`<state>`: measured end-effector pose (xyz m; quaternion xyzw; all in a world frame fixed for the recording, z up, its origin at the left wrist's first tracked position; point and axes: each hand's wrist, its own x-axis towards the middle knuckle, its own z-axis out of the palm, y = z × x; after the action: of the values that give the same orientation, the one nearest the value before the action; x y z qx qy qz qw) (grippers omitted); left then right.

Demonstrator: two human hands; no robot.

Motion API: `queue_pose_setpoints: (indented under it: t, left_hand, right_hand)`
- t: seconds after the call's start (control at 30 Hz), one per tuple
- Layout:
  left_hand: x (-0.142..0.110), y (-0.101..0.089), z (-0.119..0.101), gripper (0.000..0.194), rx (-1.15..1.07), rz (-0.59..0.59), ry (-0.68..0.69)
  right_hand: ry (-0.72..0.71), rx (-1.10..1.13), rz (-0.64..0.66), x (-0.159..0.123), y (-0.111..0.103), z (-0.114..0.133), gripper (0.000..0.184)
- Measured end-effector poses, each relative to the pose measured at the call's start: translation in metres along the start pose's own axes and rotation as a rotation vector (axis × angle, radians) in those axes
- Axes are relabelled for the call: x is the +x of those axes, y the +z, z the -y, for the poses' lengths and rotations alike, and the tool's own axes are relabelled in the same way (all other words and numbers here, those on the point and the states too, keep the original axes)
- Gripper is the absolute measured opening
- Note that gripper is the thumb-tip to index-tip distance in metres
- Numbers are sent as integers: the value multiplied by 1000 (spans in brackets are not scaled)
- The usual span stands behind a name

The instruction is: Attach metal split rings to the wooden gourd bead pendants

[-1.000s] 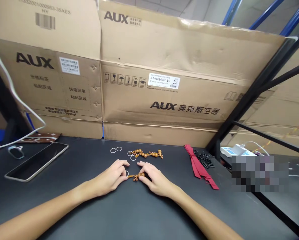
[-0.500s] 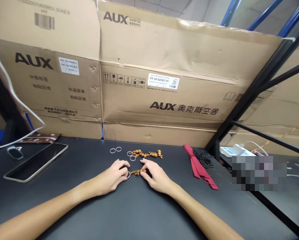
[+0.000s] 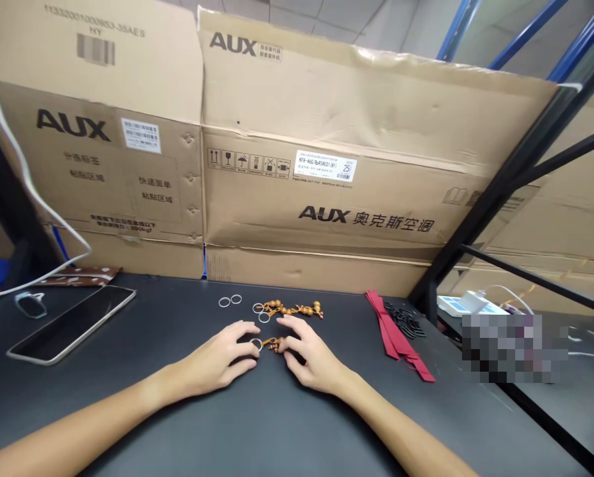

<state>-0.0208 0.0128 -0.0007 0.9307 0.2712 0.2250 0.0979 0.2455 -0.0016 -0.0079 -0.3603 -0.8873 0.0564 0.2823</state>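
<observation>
Both my hands rest on a black table (image 3: 257, 430). My left hand (image 3: 220, 356) pinches a small metal ring (image 3: 255, 344) with its fingertips. My right hand (image 3: 309, 354) grips a small brown wooden gourd charm (image 3: 271, 343) that touches the ring. Just beyond the hands lie more gourd charms (image 3: 293, 309) in a row with two rings (image 3: 261, 311) at their left end. Two further loose rings (image 3: 230, 301) lie a little to the left.
A phone (image 3: 71, 322) lies at the left, near a white cable (image 3: 38, 205) and a small clip. Red ribbons (image 3: 396, 334) and black rings (image 3: 406, 319) lie to the right. Large AUX cardboard boxes (image 3: 326, 152) stand behind the table. A black rack post (image 3: 500, 179) slants at right.
Both hands have shifted slightly away from me, and the ring and the gourd charm between them have come closer together. The view has tipped a little.
</observation>
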Motion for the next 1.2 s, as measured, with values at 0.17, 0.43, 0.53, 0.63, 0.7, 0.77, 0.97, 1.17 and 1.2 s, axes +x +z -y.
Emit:
queue_pose_setpoints:
  t: [0.17,0.43,0.53,0.63,0.7,0.77,0.97,1.17,1.2]
  left_hand:
    - [3,7,8,38,104,-41,-108]
    - [5,13,20,55,181,-27,-192]
    - [3,10,15,49,165,-73,-182]
    - [4,5,11,39,127,-62,-129]
    - [6,3,10,39,118,-14,-98]
    - [8,2,12,43,128,46,-97]
    - [14,0,25,57,164,143,-123]
    - [10,-1,28,63,122,208,-124]
    - [9,-1,28,64,120,220,-120]
  right_hand:
    - [188,-109,-26,2,5,-14,28]
    - [224,-139,-44,0,7,-20,34]
    - [161,-104,-38,2,3,-10,28]
    - [76,-29,51,3,0,2,29]
    - [56,-8,95,5,0,6,34]
    - [77,-9,128,7,1,6,41]
    - [168,-22,221,15,0,-8,54]
    - [203,-46,324,15,-4,-11,64]
    - [201,-50,340,14,-5,-10,66]
